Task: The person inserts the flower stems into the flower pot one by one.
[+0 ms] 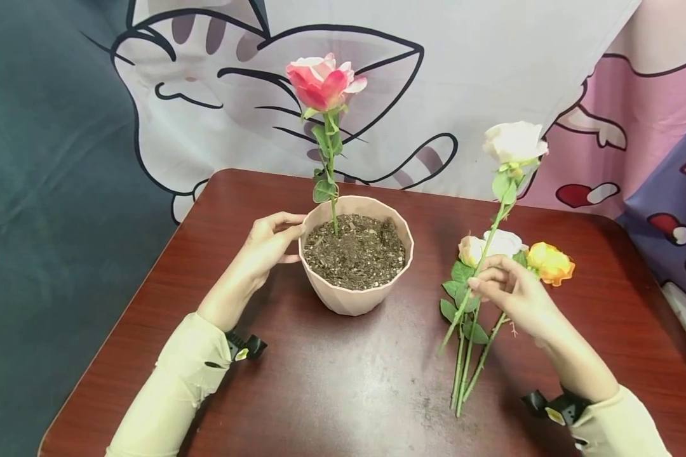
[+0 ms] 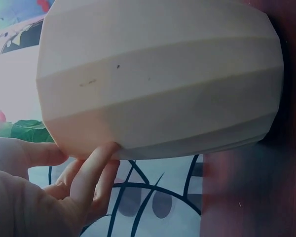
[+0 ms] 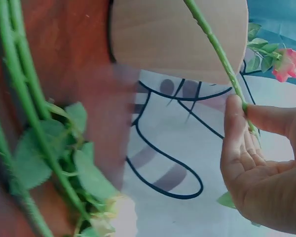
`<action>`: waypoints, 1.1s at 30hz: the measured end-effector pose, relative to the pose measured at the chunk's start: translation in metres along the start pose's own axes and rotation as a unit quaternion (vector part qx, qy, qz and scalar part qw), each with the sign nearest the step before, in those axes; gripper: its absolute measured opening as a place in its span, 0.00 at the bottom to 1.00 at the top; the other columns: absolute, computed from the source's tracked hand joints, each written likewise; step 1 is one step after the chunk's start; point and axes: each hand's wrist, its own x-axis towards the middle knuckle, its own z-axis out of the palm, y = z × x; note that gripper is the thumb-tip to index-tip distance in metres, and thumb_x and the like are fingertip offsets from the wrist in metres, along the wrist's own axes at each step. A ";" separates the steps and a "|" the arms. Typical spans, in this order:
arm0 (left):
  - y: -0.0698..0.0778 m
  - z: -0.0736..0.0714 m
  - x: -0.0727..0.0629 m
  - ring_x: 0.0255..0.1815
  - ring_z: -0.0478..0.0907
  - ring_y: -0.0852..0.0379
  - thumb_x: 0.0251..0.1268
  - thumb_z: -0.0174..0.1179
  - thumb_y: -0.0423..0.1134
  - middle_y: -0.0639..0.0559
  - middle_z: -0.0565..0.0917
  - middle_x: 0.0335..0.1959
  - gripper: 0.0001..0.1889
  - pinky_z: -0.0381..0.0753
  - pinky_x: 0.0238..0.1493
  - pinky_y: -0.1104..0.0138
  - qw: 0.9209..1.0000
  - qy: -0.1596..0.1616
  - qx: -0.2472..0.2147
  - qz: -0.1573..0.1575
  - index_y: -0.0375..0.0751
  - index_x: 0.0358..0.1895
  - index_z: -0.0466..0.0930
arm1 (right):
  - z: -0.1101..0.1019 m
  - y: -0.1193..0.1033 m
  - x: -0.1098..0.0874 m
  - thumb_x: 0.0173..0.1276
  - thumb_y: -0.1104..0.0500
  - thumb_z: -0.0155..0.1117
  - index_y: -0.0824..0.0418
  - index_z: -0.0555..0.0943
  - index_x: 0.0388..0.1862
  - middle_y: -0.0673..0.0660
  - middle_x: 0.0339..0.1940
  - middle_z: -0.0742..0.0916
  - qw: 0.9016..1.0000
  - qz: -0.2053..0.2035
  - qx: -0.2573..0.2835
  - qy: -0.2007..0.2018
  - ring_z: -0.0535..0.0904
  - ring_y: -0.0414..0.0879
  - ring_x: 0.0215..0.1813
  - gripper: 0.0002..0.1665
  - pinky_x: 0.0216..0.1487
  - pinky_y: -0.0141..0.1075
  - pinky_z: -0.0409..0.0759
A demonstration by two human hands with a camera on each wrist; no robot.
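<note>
A beige faceted flower pot [image 1: 354,298] full of dark soil stands on the table, and a pink artificial rose [image 1: 322,86] rises upright from its soil. My left hand [image 1: 269,247] touches the pot's left side near the rim. In the left wrist view, fairly straight fingers [image 2: 96,170] rest against the pot's outer wall. My right hand [image 1: 511,292] pinches the stem of a white rose [image 1: 514,143] between thumb and fingers. That rose is held tilted, its bloom up to the right and its stem end down to the left, right of the pot.
Beneath the right hand, several roses lie on the table, among them a yellow rose [image 1: 551,263] and a pale one [image 1: 503,243], their stems pointing toward the front. A printed cartoon cloth [image 1: 343,44] hangs behind the red-brown table [image 1: 331,387].
</note>
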 end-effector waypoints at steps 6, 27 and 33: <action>-0.001 -0.001 0.000 0.51 0.74 0.52 0.69 0.51 0.35 0.40 0.75 0.54 0.17 0.84 0.38 0.61 1.000 -0.009 -0.005 0.005 0.35 0.59 0.72 | -0.010 -0.019 0.013 0.64 0.75 0.56 0.58 0.72 0.41 0.46 0.29 0.86 0.999 -0.021 0.040 0.027 0.82 0.37 0.28 0.14 0.31 0.25 0.79; -0.007 -0.004 0.000 0.54 0.73 0.51 0.70 0.51 0.36 0.41 0.74 0.56 0.18 0.83 0.42 0.60 0.999 -0.029 -0.014 0.015 0.38 0.61 0.71 | 0.011 -0.090 0.082 0.60 0.79 0.56 0.66 0.73 0.37 0.58 0.25 0.86 0.953 -0.185 0.218 0.098 0.82 0.44 0.27 0.12 0.30 0.30 0.80; -0.008 -0.004 -0.001 0.53 0.74 0.51 0.70 0.50 0.36 0.41 0.74 0.55 0.18 0.83 0.42 0.59 0.999 -0.025 -0.014 0.018 0.38 0.61 0.71 | 0.027 -0.097 0.099 0.61 0.77 0.57 0.61 0.74 0.38 0.54 0.24 0.86 0.964 -0.196 0.156 0.086 0.82 0.42 0.26 0.14 0.29 0.28 0.79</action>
